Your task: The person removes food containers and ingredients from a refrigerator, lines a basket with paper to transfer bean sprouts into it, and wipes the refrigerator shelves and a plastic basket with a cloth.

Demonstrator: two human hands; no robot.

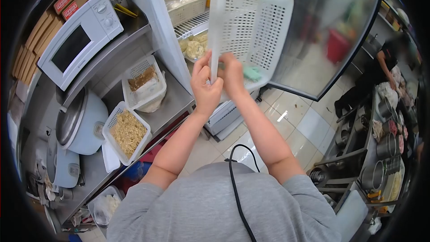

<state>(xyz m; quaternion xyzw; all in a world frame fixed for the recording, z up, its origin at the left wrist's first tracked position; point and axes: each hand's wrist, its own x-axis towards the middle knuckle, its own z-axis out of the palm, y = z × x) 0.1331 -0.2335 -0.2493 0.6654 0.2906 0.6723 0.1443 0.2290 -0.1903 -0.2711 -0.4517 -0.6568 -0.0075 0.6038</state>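
Observation:
Tilted up before an open glass-door fridge is a white perforated plastic basket (255, 22). My left hand (206, 87) is closed around its near-left edge, where a flat white side stands almost edge-on to me. Just to the right, my right hand (231, 75) is closed at the same edge from the inner side, with part of its fingers hidden. A small pale green piece (251, 73) lies in the basket's lower corner. Behind my left hand, bagged yellowish food (196, 47) rests on a fridge shelf.
The glass door (322, 36) stands open at right. A steel counter (172, 96) at left bears a basket of brown crumbly food (128, 133), another basket (142, 83), rice cookers (85, 123) and a microwave (80, 40). A person (385, 62) works at far right beside racks with pots.

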